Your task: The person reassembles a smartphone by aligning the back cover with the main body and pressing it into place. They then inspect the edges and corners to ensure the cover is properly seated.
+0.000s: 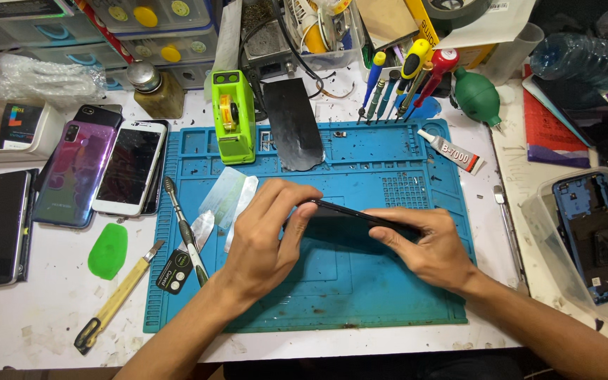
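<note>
A black phone (pixel 350 219) is held edge-up over the blue repair mat (pixel 360 295). My left hand (pixel 265 236) grips its left end, with thumb and fingers pinching the top edge. At the right end, my right hand (pixel 427 243) clasps the phone, its fingers wrapped along the upper edge. Thin clear plastic strips (pixel 230 200) lie on the mat just left of my left hand. A black back cover (pixel 293 127) rests at the mat's top.
A green tape dispenser (pixel 233 116), a glue tube (pixel 455 151), screwdrivers (pixel 406 81) and a green blower (pixel 476 95) stand behind. Three phones (pixel 96 172) lie left, near a green pick (pixel 107 250), a yellow knife (pixel 117 299) and a spudger (pixel 184 229). A clear tray with a blue phone frame (pixel 592 239) sits right.
</note>
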